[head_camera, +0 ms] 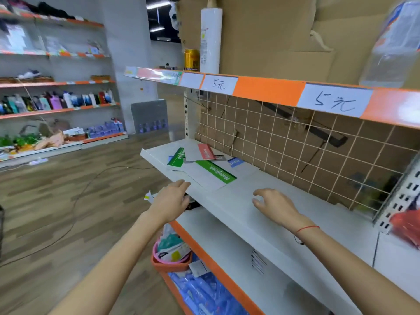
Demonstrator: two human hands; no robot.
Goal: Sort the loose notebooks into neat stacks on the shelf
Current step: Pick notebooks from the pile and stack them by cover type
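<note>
Loose notebooks (200, 164), green, red and blue-banded, lie overlapping in a heap at the far left end of the white shelf (284, 214). The left hand (172, 201) reaches at the shelf's front edge just before the nearest green-banded one, fingers relaxed, holding nothing; the right hand (272, 204) hovers over bare shelf with fingers loosely curled, empty. Below, a pink basket (156, 258) inside an orange one holds small packets.

A single wide-angle view is taken from the person's head, aimed forward and down along a white shelf (238, 201) that runs off to the right. Both forearms are seen close below, and the shop floor (56, 201) is caught at left.
</note>
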